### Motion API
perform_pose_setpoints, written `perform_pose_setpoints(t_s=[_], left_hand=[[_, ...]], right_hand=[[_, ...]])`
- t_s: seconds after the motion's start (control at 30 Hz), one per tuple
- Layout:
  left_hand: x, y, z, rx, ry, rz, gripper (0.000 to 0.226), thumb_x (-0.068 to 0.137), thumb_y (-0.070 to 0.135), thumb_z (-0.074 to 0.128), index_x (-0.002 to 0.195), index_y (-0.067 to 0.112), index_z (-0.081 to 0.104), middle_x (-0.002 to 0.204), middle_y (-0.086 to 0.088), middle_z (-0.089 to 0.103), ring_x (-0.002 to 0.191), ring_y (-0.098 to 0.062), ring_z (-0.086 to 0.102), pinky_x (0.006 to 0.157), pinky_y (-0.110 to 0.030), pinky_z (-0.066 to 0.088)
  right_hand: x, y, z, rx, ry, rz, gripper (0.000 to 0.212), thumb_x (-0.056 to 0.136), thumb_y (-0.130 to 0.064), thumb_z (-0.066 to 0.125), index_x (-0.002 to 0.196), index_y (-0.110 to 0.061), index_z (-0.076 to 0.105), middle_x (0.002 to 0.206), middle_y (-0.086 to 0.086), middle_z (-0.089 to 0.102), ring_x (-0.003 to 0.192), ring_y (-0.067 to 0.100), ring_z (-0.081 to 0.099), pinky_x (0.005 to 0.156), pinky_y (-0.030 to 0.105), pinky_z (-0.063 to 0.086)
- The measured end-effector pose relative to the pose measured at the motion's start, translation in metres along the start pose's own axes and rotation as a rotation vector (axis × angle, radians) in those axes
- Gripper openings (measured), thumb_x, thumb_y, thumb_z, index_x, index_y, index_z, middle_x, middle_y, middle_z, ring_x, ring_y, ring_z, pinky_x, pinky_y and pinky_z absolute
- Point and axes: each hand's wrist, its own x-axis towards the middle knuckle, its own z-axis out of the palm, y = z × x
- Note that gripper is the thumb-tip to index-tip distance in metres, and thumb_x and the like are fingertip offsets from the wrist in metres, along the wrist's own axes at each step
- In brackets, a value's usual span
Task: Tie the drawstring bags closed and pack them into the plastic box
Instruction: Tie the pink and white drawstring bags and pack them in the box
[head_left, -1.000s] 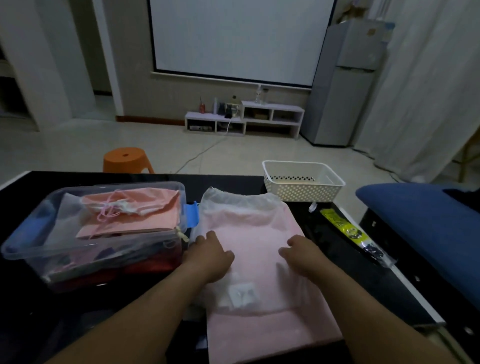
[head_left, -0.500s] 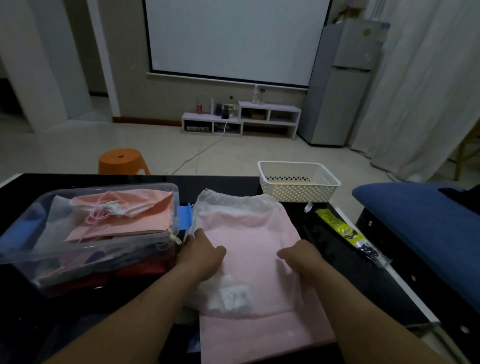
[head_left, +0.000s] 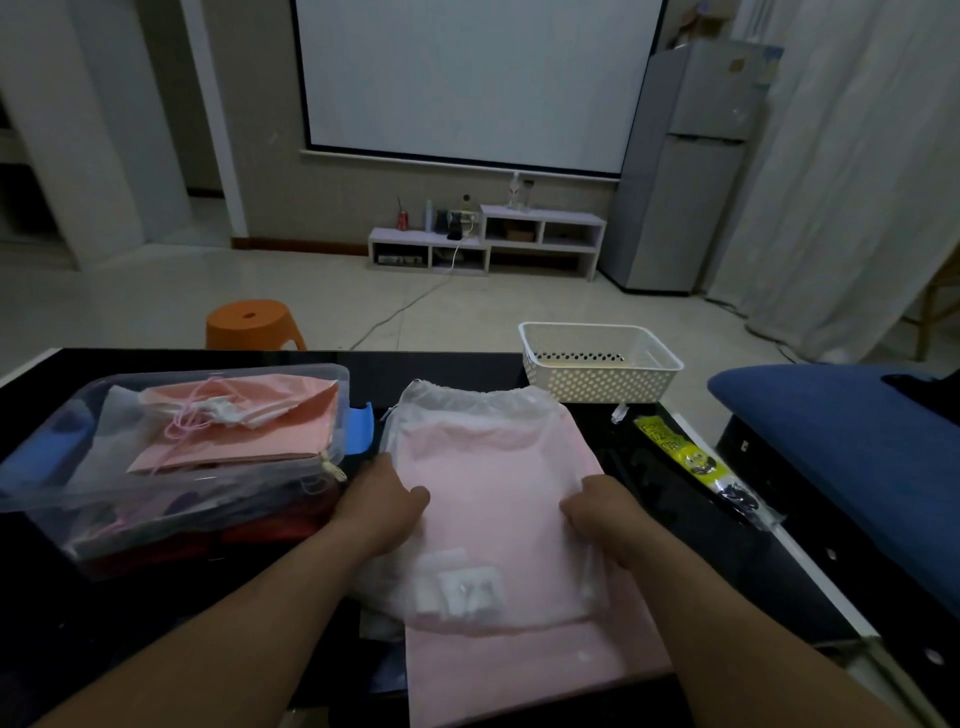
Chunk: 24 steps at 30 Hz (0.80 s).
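Translucent white drawstring bag (head_left: 488, 467), pink contents showing through: lies flat on the black table (head_left: 441, 369), just right of the plastic box (head_left: 208, 371). Your left hand (head_left: 382, 506): fingers curled onto the bag's edge nearest the box. Your right hand (head_left: 602, 514): fingers curled onto the edge farthest from the box. Box contents: peach bag (head_left: 270, 421) with pink cord uppermost, darker bags beneath. White basket (head_left: 597, 374): right of the box, farther back. Yellow packet (head_left: 675, 447): well right of the box.
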Motion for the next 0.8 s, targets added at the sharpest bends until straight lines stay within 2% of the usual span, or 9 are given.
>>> perform_pose_setpoints(t_s=[0.13, 0.27, 0.3, 0.37, 0.5, 0.6, 0.7, 0.73, 0.8], left_hand=[[-0.001, -0.005, -0.008, 0.066, 0.042, -0.028, 0.052, 0.089, 0.036, 0.067, 0.132, 0.012, 0.049, 0.127, -0.013, 0.06, 0.109, -0.032, 0.062, 0.093, -0.039, 0.054], [-0.001, -0.005, -0.007, 0.081, 0.049, -0.024, 0.054, 0.091, 0.033, 0.069, 0.134, 0.009, 0.048, 0.129, -0.013, 0.059, 0.111, -0.032, 0.061, 0.091, -0.038, 0.053], [0.0, -0.004, -0.008, 0.073, 0.044, -0.03, 0.055, 0.092, 0.033, 0.068, 0.136, 0.008, 0.047, 0.131, -0.014, 0.057, 0.114, -0.033, 0.061, 0.091, -0.037, 0.051], [0.002, -0.001, -0.01, 0.03, 0.037, -0.048, 0.056, 0.094, 0.033, 0.068, 0.138, 0.006, 0.046, 0.133, -0.014, 0.057, 0.117, -0.033, 0.06, 0.088, -0.036, 0.048], [0.001, 0.001, -0.015, -0.004, -0.006, -0.038, 0.025, 0.098, 0.028, 0.066, 0.107, 0.005, 0.067, 0.103, -0.011, 0.067, 0.09, -0.024, 0.064, 0.08, -0.035, 0.053], [-0.003, 0.005, -0.019, -0.035, -0.07, -0.041, 0.02, 0.1, 0.022, 0.062, 0.098, 0.004, 0.071, 0.092, -0.011, 0.066, 0.078, -0.019, 0.06, 0.064, -0.03, 0.047], [-0.011, 0.008, -0.025, -0.103, -0.182, -0.124, 0.018, 0.098, 0.021, 0.058, 0.104, 0.007, 0.066, 0.1, -0.012, 0.067, 0.086, -0.022, 0.066, 0.066, -0.031, 0.05], [-0.012, 0.006, -0.026, -0.112, -0.22, -0.152, 0.018, 0.096, 0.02, 0.059, 0.105, 0.006, 0.065, 0.099, -0.013, 0.067, 0.086, -0.023, 0.066, 0.067, -0.032, 0.052], [-0.015, 0.002, -0.029, -0.146, -0.287, -0.204, 0.024, 0.094, 0.022, 0.062, 0.109, 0.003, 0.062, 0.102, -0.013, 0.066, 0.088, -0.025, 0.066, 0.07, -0.034, 0.053]], right_hand=[[0.0, 0.003, -0.005, 0.039, 0.002, -0.007, 0.021, 0.092, -0.004, 0.056, 0.073, -0.009, 0.048, 0.077, 0.008, 0.045, 0.073, 0.026, 0.05, 0.052, 0.025, 0.032], [-0.004, -0.004, -0.012, 0.371, -0.096, 0.089, 0.012, 0.098, -0.01, 0.062, 0.086, -0.013, 0.061, 0.087, 0.008, 0.063, 0.069, 0.021, 0.061, 0.062, 0.027, 0.051], [-0.009, -0.007, -0.015, 0.463, -0.13, 0.134, 0.006, 0.099, -0.012, 0.063, 0.095, -0.008, 0.065, 0.093, 0.013, 0.069, 0.073, 0.026, 0.067, 0.063, 0.032, 0.057], [-0.016, -0.007, -0.023, 0.537, -0.178, 0.209, 0.015, 0.099, -0.012, 0.064, 0.107, 0.0, 0.069, 0.101, 0.021, 0.074, 0.083, 0.037, 0.072, 0.07, 0.043, 0.061], [-0.024, 0.01, -0.038, 0.449, -0.326, 0.261, 0.021, 0.097, -0.014, 0.063, 0.102, 0.005, 0.071, 0.086, 0.019, 0.07, 0.069, 0.034, 0.068, 0.064, 0.039, 0.057], [-0.021, 0.026, -0.041, 0.444, -0.358, 0.234, 0.048, 0.086, -0.035, 0.079, 0.121, -0.004, 0.068, 0.112, 0.014, 0.075, 0.096, 0.033, 0.074, 0.085, 0.044, 0.06], [-0.017, 0.032, -0.04, 0.546, -0.326, 0.158, 0.073, 0.069, -0.051, 0.088, 0.129, -0.014, 0.068, 0.137, 0.007, 0.064, 0.13, 0.03, 0.059, 0.117, 0.05, 0.04], [-0.018, 0.03, -0.039, 0.549, -0.322, 0.151, 0.075, 0.067, -0.054, 0.088, 0.128, -0.014, 0.069, 0.137, 0.006, 0.064, 0.131, 0.029, 0.057, 0.118, 0.051, 0.038], [-0.019, 0.027, -0.035, 0.52, -0.309, 0.134, 0.056, 0.079, -0.044, 0.084, 0.12, -0.008, 0.072, 0.128, 0.012, 0.07, 0.121, 0.032, 0.064, 0.113, 0.052, 0.045]])
